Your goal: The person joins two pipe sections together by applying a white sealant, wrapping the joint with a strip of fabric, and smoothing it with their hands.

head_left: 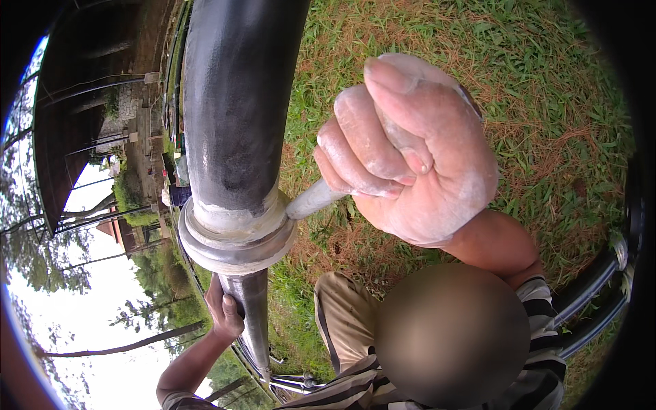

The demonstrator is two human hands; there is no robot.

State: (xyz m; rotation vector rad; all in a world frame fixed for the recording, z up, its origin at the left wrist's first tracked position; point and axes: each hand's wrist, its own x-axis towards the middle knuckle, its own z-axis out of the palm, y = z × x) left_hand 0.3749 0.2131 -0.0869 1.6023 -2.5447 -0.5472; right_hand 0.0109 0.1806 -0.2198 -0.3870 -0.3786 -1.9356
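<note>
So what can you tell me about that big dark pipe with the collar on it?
The dark pipe looks like painted metal, smooth and glossy. It ends in a pale grey collar smeared with whitish paste, below which a thinner grey tube continues. The right hand presses a paste-coated tool against the collar; the left hand grips the tube.

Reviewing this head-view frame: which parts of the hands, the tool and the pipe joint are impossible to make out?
- Tool: its handle is buried in the right hand, so its type is unclear.
- Left hand: its fingers wrap behind the thin pipe.
- Black pipe: its top is cut off by the upper edge.
- Collar: its far side is hidden by the pipe.
</note>
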